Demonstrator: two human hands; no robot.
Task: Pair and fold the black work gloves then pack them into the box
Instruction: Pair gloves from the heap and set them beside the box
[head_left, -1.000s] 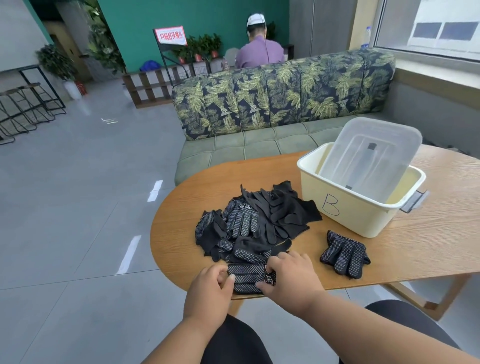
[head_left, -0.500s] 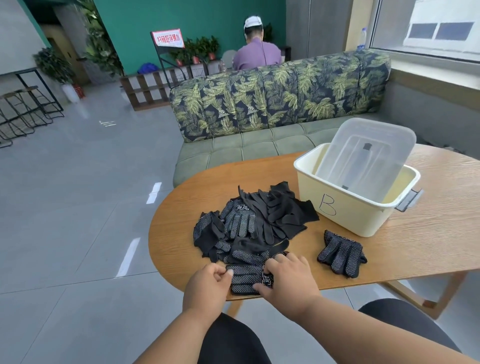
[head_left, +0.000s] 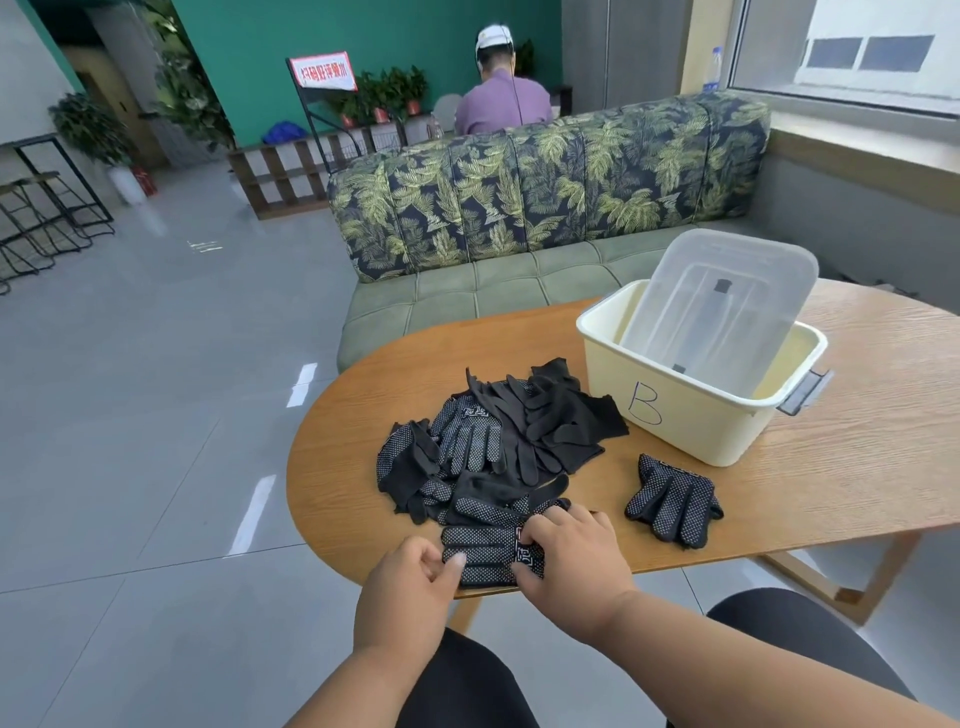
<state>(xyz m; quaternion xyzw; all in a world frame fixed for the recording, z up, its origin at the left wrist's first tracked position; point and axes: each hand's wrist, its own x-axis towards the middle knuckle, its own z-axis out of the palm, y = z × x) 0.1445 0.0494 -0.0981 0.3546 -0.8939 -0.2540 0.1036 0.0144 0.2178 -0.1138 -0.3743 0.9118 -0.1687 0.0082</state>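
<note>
A dotted black glove lies flat at the near edge of the wooden table. My left hand pinches its fingertip end between thumb and fingers. My right hand presses down on its cuff end, covering that part. Behind them sits a loose pile of black gloves. A separate bundle of dotted gloves lies to the right. The cream box marked "B" stands at the back right.
A clear lid leans inside the box. Beyond the table are a leaf-patterned sofa and a seated person facing away. Grey tiled floor lies to the left. My knees are under the table edge.
My left hand's thumb and fingers have closed tighter on the glove's fingertips. My right hand stays pressed on the cuff. The view has shifted slightly.
</note>
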